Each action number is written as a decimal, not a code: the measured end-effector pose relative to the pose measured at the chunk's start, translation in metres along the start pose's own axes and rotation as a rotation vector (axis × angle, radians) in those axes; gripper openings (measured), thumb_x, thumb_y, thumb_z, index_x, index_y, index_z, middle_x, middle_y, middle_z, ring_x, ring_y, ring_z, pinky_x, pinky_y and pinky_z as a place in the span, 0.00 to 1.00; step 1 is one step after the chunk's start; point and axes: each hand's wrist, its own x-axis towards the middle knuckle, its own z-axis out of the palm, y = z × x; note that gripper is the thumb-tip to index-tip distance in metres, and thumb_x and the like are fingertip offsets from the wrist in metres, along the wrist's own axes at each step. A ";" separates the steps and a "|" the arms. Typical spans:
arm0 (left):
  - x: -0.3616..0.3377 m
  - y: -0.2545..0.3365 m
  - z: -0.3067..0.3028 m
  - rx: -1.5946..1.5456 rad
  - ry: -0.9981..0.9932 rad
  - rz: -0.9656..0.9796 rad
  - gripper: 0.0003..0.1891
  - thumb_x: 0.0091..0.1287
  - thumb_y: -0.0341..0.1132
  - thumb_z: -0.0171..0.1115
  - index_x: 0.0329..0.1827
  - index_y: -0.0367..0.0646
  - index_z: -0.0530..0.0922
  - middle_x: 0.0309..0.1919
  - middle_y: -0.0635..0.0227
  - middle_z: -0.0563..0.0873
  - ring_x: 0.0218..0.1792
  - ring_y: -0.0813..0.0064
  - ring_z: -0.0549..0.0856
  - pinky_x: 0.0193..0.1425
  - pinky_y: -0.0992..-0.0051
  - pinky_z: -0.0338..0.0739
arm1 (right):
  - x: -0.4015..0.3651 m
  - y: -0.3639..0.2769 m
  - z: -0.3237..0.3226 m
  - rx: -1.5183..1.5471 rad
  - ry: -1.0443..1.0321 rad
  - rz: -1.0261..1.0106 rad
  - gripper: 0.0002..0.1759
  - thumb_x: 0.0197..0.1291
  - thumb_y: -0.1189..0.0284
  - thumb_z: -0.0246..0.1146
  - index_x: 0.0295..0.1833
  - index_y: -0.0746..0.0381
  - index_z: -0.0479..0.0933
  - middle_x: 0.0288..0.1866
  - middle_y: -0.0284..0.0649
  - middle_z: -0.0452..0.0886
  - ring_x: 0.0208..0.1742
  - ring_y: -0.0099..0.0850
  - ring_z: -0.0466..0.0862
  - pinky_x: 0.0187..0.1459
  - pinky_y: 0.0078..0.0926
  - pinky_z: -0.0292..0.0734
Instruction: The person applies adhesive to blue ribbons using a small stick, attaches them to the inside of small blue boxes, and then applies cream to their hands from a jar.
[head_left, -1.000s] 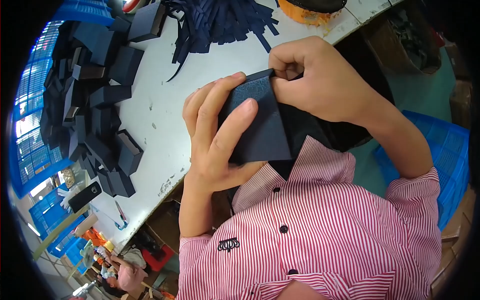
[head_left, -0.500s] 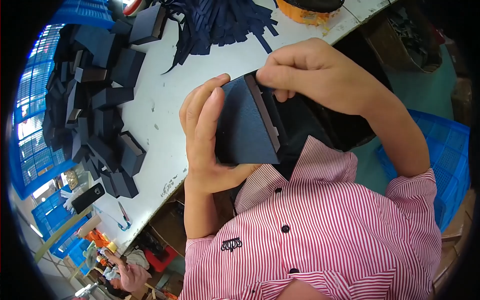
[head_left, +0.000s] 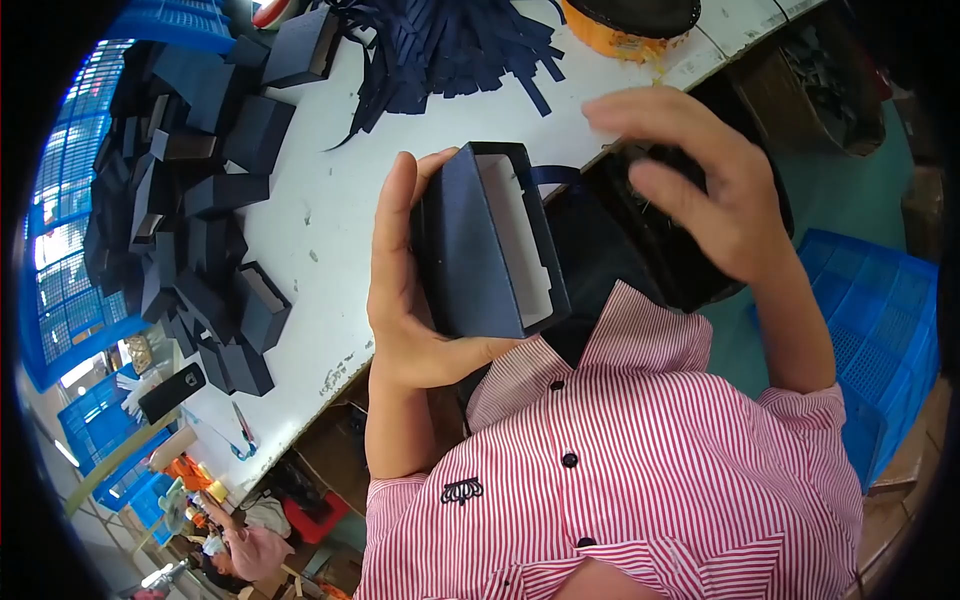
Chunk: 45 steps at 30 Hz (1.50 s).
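A dark navy cardboard box (head_left: 468, 245) is gripped in my left hand (head_left: 395, 290), with the thumb under its lower edge and the fingers along its far side. Its open side, with a pale inside, faces right. From the upper right of the box a short navy ribbon (head_left: 555, 175) sticks out. My right hand (head_left: 710, 180) hovers to the right, clear of the box, its thumb and fingers apart and nothing between them; it is slightly blurred.
Several navy boxes (head_left: 215, 190) are heaped on the white table (head_left: 310, 250) at left, beside a blue basket (head_left: 60, 240). Navy ribbon strips (head_left: 450, 50) and an orange tub (head_left: 630, 35) lie at the back. Scissors (head_left: 244, 430) rest near the front edge. Another person (head_left: 250, 550) sits at lower left.
My right hand has let go of the box's upper edge and moved right, its fingers spreading. The box has turned so more of its pale inside shows, and the ribbon is now visible.
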 end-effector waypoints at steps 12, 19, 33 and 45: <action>0.003 -0.003 -0.001 0.142 -0.051 -0.023 0.70 0.34 0.47 0.89 0.80 0.35 0.53 0.70 0.45 0.69 0.69 0.53 0.73 0.72 0.62 0.67 | -0.013 -0.005 0.005 0.063 -0.030 -0.145 0.09 0.55 0.84 0.62 0.41 0.67 0.84 0.39 0.45 0.86 0.45 0.41 0.86 0.48 0.30 0.79; 0.010 -0.008 0.000 0.166 0.035 -0.059 0.65 0.35 0.46 0.88 0.79 0.38 0.59 0.68 0.53 0.73 0.67 0.57 0.75 0.70 0.63 0.69 | -0.040 -0.004 -0.040 0.843 -0.106 -0.134 0.11 0.64 0.81 0.56 0.39 0.70 0.86 0.39 0.52 0.87 0.40 0.44 0.87 0.45 0.35 0.83; 0.025 -0.008 0.021 0.281 -0.114 0.027 0.64 0.36 0.49 0.87 0.78 0.36 0.60 0.69 0.50 0.72 0.68 0.56 0.74 0.71 0.62 0.67 | -0.025 0.020 -0.025 0.614 0.482 0.178 0.10 0.72 0.74 0.58 0.43 0.70 0.79 0.46 0.50 0.85 0.46 0.33 0.85 0.52 0.31 0.79; 0.046 -0.013 0.042 0.334 -0.145 0.109 0.60 0.36 0.45 0.86 0.76 0.36 0.63 0.68 0.49 0.72 0.67 0.53 0.74 0.70 0.59 0.68 | -0.008 0.032 -0.033 0.677 0.462 0.480 0.14 0.73 0.71 0.59 0.55 0.71 0.78 0.32 0.37 0.81 0.25 0.18 0.73 0.31 0.17 0.72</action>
